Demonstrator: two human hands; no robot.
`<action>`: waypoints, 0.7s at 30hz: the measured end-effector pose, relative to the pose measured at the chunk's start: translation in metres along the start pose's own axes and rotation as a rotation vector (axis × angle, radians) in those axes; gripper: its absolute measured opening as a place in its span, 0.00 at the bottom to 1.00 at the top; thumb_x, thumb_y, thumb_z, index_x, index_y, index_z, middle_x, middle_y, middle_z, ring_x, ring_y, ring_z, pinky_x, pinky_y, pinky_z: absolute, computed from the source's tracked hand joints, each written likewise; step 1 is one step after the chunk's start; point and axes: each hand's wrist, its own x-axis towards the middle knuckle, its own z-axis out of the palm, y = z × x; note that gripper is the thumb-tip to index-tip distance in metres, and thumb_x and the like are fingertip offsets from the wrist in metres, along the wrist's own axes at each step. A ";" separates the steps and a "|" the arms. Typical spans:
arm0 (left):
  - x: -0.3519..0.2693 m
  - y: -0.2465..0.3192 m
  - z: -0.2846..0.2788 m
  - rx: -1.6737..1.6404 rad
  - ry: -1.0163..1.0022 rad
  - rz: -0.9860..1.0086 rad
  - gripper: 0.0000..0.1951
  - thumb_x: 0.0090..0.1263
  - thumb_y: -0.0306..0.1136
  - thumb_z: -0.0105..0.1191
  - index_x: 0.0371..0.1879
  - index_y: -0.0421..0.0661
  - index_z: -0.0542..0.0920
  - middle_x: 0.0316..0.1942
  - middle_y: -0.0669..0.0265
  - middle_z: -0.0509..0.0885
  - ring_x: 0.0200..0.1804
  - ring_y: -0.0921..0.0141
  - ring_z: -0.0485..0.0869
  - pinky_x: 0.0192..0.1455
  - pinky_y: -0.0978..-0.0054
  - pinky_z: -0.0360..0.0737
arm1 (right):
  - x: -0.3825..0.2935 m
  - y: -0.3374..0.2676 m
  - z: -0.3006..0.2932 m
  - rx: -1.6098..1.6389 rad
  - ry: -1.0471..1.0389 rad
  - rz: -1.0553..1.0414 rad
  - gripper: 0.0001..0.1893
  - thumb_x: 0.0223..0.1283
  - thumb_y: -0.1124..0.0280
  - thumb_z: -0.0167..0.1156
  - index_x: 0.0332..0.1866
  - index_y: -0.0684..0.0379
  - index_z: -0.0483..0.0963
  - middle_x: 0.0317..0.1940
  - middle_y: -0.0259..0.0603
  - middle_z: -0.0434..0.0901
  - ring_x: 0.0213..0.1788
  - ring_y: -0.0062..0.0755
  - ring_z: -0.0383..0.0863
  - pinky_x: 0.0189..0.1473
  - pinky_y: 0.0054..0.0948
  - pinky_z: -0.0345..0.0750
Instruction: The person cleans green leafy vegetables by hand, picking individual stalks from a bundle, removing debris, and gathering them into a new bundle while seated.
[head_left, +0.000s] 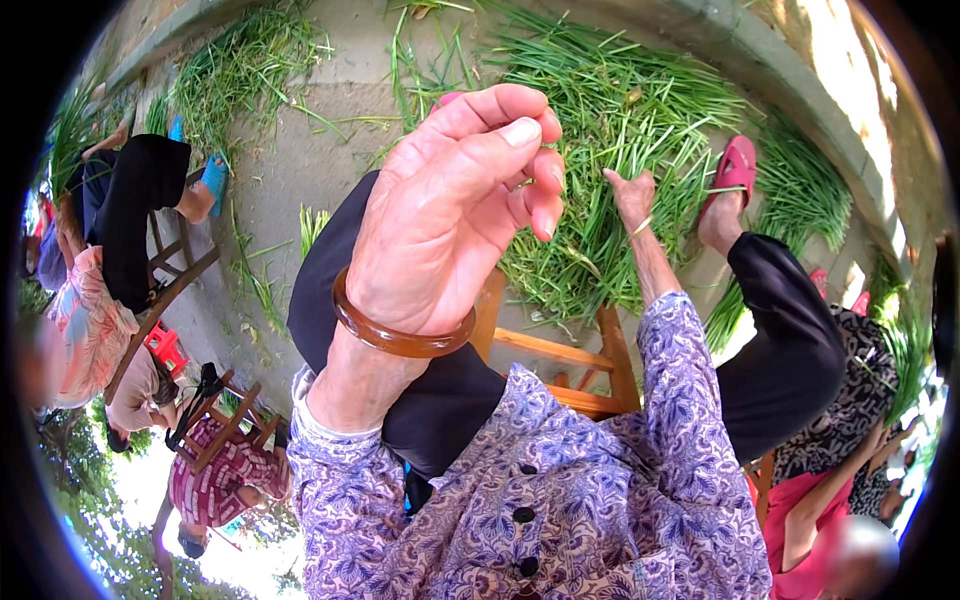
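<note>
My left hand (461, 202) is raised close to the camera, with a brown bangle (401, 337) around its wrist. Its fingers curl loosely, the thumb lies close to the index finger, and nothing shows in the palm. Farther down, my right hand (636, 196) touches a large heap of long, chive-like green leaves (577, 217) on the ground. Its thumb points outward, while its other fingers are mostly hidden, so whether it grips any leaves cannot be told. A thin yellowish bangle (640, 226) circles that wrist. A wooden stool (555, 351) stands between my knees, against the heap.
My red sandal (733, 169) is beside the heap. More leaves lie at the upper left (240, 67) and by the curved curb (810, 97). Seated people are on both sides, one in blue sandals (215, 184). A red plastic object (166, 349) and wooden chair (229, 420) are at left.
</note>
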 end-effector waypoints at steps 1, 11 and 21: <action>0.000 0.000 -0.001 -0.004 -0.003 -0.001 0.10 0.65 0.27 0.42 0.44 0.39 0.71 0.39 0.60 0.73 0.37 0.71 0.72 0.33 0.76 0.71 | -0.001 -0.004 0.001 -0.054 0.020 -0.023 0.27 0.31 0.56 0.71 0.29 0.71 0.71 0.28 0.58 0.76 0.34 0.51 0.77 0.38 0.40 0.73; 0.002 -0.002 -0.006 -0.009 -0.043 0.001 0.10 0.66 0.27 0.42 0.44 0.39 0.70 0.39 0.62 0.72 0.37 0.72 0.72 0.33 0.77 0.71 | 0.010 0.028 -0.015 0.748 -0.356 0.209 0.07 0.42 0.75 0.61 0.30 0.63 0.75 0.21 0.27 0.74 0.21 0.15 0.66 0.20 0.21 0.62; 0.009 -0.003 -0.007 -0.021 -0.075 -0.001 0.10 0.65 0.27 0.44 0.43 0.39 0.71 0.38 0.62 0.73 0.38 0.72 0.72 0.35 0.77 0.72 | 0.001 0.036 -0.047 0.997 -0.388 0.281 0.11 0.47 0.74 0.58 0.37 0.64 0.74 0.31 0.32 0.77 0.34 0.20 0.72 0.38 0.20 0.67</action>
